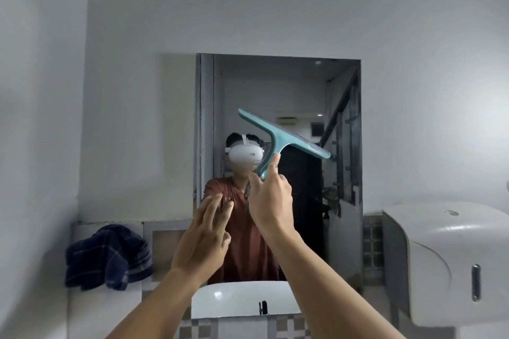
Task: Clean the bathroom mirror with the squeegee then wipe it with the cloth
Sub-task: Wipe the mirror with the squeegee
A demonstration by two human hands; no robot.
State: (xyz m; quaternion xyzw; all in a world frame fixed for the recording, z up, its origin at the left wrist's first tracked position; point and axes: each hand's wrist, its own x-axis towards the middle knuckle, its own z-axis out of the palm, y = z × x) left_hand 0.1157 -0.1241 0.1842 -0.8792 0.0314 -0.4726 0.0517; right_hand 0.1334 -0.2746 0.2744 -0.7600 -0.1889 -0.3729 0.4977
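Note:
The rectangular mirror (278,85) hangs on the wall straight ahead, above the sink. My right hand (271,201) is shut on the handle of a teal squeegee (278,133), held up in front of the mirror's middle with its blade tilted, left end high and right end low. My left hand (205,237) is raised at the mirror's lower left, fingers spread, holding nothing. A dark blue checked cloth (107,256) lies bunched on the ledge left of the mirror.
A white basin (220,301) with a dark tap (263,307) sits below the mirror. A large white paper dispenser (446,261) is mounted at the right. Grey walls surround the mirror, and a tiled ledge runs under it.

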